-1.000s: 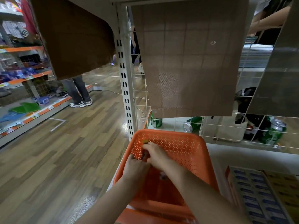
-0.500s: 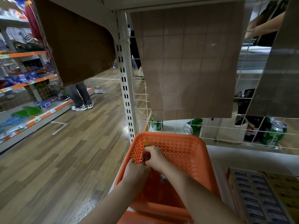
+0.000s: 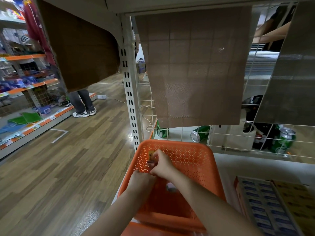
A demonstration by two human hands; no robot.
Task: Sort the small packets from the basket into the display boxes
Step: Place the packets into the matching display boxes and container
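The sorting looks to me well advanced but not finished. The orange basket (image 3: 196,159) seems nearly empty: I can see only one pale packet (image 3: 171,187) lying on its bottom, and a few more in the person's hands. The two display boxes (image 3: 238,188) stand at the right on the white shelf (image 3: 225,166). They are already filled with neat rows, blue wrappers in one and yellow in the other.

The right hand (image 3: 162,166) is inside the basket, near its far left wall. Its fingers are curled and pinch a small yellow packet (image 3: 151,153) and a dark packet (image 3: 150,162) just below it. The left hand (image 3: 141,180) touches the right one from below. Its fingertips are hidden, so I cannot tell whether they grasp anything.

The basket is of hard plastic, with rounded corners and walls pierced by many small holes. The packets look flat, rectangular and a little glossy. The boxes appear to be of thin cardboard, with straight edges.
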